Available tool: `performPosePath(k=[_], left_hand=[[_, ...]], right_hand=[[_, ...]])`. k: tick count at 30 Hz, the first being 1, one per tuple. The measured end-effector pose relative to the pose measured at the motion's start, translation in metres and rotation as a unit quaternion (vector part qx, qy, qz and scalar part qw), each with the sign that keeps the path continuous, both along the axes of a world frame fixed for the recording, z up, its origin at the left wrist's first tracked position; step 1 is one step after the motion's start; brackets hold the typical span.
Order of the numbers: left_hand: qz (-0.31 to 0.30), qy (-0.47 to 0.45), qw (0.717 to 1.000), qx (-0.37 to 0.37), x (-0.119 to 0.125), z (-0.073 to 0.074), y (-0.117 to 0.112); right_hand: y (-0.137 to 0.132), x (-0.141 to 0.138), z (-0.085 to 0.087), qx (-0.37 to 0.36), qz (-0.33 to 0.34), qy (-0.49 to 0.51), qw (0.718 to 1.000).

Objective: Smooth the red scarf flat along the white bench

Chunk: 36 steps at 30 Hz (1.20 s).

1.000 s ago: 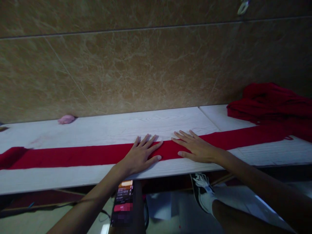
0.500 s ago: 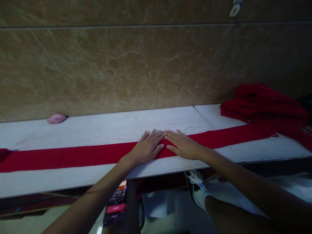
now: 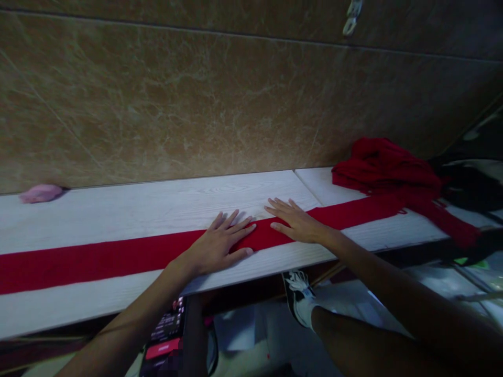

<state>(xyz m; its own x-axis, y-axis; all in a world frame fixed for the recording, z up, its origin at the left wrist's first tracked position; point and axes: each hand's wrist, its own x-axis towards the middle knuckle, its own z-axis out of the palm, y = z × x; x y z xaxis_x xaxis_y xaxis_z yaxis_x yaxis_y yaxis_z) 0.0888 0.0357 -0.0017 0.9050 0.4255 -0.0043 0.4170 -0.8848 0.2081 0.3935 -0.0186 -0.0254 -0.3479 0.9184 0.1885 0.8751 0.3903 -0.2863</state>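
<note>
A long flat strip of red cloth (image 3: 102, 258) stretches across the white wood-grain tabletop (image 3: 165, 209). My left hand (image 3: 220, 243) lies flat on it near the middle, palm down with fingers spread. To its right, my right hand (image 3: 294, 221) rests on the same strip, fingers stretched out and holding nothing. A stretch of cloth shows between the two hands. Toward the right, the strip runs up to a crumpled heap of red cloth (image 3: 381, 167), part of which trails over the front edge.
A small pink lump (image 3: 41, 193) sits at the back left, against the brown marbled wall (image 3: 196, 104). Dark items (image 3: 471, 186) lie at the far right. Below the front edge are a lit phone (image 3: 163, 345) and my foot in a black and white shoe (image 3: 298, 296).
My hands, whose fingertips nearly met, have slid apart along the strip, left hand leftward and right hand rightward. The camera view has turned somewhat to the right.
</note>
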Motion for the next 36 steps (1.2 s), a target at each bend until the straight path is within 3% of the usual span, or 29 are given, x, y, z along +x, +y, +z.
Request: performPosePath(k=[2,6,10,13,17,26,36], left_hand=[[-0.002,0.0,1.0,-0.009,0.001,0.0,0.0],[0.005,0.009,1.0,-0.017,0.002,0.001,-0.001],[0.01,0.018,1.0,-0.022,0.003,0.002,-0.002],[0.009,0.012,1.0,-0.024,0.002,0.0,-0.001],[0.006,0.005,1.0,-0.021,0.001,-0.001,0.0],[0.005,-0.017,1.0,-0.016,-0.001,-0.002,0.0],[0.011,-0.017,1.0,-0.018,-0.001,-0.003,0.0]], right_hand=[[-0.011,0.011,0.009,0.038,0.001,0.028,0.999],[-0.04,0.024,0.021,0.068,0.067,0.067,0.993],[-0.06,0.028,0.014,0.093,0.098,0.048,0.99],[-0.062,0.029,0.003,0.145,0.087,0.053,0.984],[-0.061,0.028,-0.002,0.15,0.071,0.083,0.983],[-0.064,0.035,-0.004,0.152,0.022,0.104,0.983],[-0.07,0.041,0.006,0.154,0.059,0.093,0.982]])
